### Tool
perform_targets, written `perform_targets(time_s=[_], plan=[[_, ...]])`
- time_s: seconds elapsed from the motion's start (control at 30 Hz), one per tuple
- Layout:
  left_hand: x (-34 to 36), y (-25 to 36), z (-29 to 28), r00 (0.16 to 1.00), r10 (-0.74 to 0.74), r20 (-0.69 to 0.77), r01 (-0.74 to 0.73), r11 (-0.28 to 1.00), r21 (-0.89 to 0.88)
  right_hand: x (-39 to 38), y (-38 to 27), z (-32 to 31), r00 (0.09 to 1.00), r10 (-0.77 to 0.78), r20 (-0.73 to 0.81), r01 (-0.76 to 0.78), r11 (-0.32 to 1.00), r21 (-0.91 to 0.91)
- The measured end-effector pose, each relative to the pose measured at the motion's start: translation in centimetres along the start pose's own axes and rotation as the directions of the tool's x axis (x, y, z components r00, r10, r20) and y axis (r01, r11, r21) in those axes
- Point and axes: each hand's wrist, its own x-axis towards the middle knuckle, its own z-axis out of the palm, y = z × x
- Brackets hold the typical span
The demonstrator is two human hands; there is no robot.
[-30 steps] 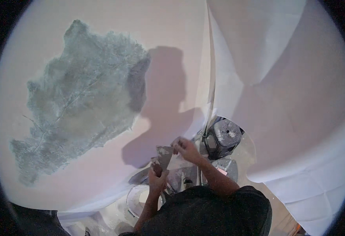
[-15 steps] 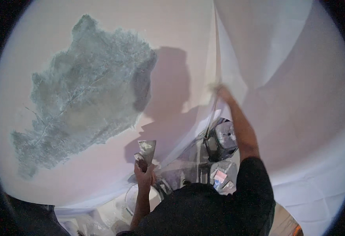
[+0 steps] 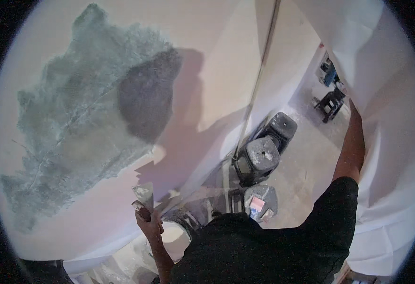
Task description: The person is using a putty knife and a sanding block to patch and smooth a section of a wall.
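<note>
My left hand (image 3: 151, 223) is closed on scrapers (image 3: 143, 192) with pale compound on their blades, low beside a pale wall (image 3: 217, 38) bearing an irregular grey-green rough patch (image 3: 75, 118). My shadow falls across the patch. At the right, my right hand (image 3: 350, 102) reaches up to the edge of a hanging white sheet (image 3: 387, 142), beside the gap showing the floor beyond; its fingers are hidden or too indistinct to read.
Dusty black plastic stools (image 3: 264, 154) stand along the wall's foot, one (image 3: 269, 194) bearing small pink and blue items. A white bucket (image 3: 174, 236) is below my left hand. A thin vertical strip (image 3: 264, 61) runs beside them. Further dark stools (image 3: 329, 104) stand beyond the sheet.
My right hand left the scrapers, rose and moved right to the sheet, which now hangs aside, exposing floor and stools behind. My left hand, still holding the scrapers, moved left.
</note>
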Motion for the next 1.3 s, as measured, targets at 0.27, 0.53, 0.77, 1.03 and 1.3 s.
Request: perform_targets(time_s=[0.27, 0.53, 0.77, 1.03, 1.3], plan=[[1.4, 1.9, 0.9, 0.999, 0.005, 0.054, -0.003, 0.999, -0.032, 2.1, 3.8, -5.2, 1.0, -0.005, -0.006, 0.005, 0.998, -0.07], [0.9, 3.1, 1.1, 0.999, 0.029, -0.015, -0.03, 0.997, -0.065, 5.4, 6.5, -8.1, 0.999, -0.041, -0.018, 0.038, 0.989, -0.141], [0.9, 2.3, 1.6, 0.997, -0.06, -0.037, 0.054, 0.987, -0.153, 6.0, 6.7, -6.6, 0.993, -0.104, 0.058, 0.114, 0.972, -0.204], [0.0, -3.6, 0.6, 0.992, -0.108, 0.067, 0.113, 0.991, -0.078, -25.1, -5.3, 9.9, 0.583, -0.358, 0.729, 0.067, 0.916, 0.396], [-0.8, -2.4, 2.8, 0.987, 0.059, 0.147, -0.082, 0.984, 0.158, -68.1, -36.7, -9.6, -0.576, -0.807, 0.132, -0.652, 0.551, 0.522]])
